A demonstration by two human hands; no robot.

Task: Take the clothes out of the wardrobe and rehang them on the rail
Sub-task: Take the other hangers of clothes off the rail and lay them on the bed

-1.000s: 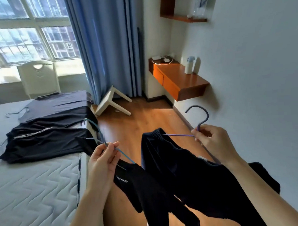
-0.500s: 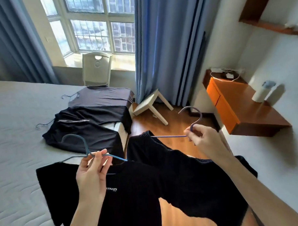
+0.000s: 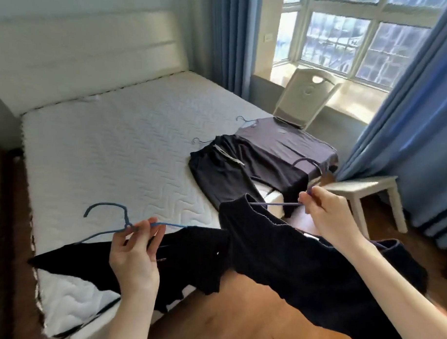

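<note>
Black cloth in both hands right now, each piece on its own wire hanger. The left hand [image 3: 134,251] pinches the blue hanger [image 3: 109,204] at its neck just under the hook, thumb and fingertips closed on the wire, with the hook standing up over the mattress. From it hangs a black T-shirt [image 3: 194,246], and its left part is spread over the near edge of the bed [image 3: 115,152], close to the near corner, while the rest drops past the edge towards the wooden floor [image 3: 235,321]. Over to the right hand [image 3: 328,214]: fingers curled tight around the neck of a purple hanger [image 3: 277,204], hook pointing away, and a dark garment [image 3: 296,255] is draped from it, hanging off the bed and over the floor, its edge touching the T-shirt. Whether that one is a top or trousers, I cannot tell. Up the bed, along the right edge, a pair of black trousers [image 3: 232,174] lies flat with a pale drawstring showing, one leg drooping over the edge, a thin hanger hook poking out at the waistband. Right beside them, at the far right corner, lies a grey shirt [image 3: 284,141] with its own hanger hook showing at the collar; the two pieces touch. A white chair [image 3: 306,95] stands behind that corner under the window [image 3: 352,33], a white stool [image 3: 365,187] sits on the floor just off the bed's right edge, blue curtains [image 3: 405,112] hang beside it, and a padded white headboard [image 3: 86,55] closes the far end.
</note>
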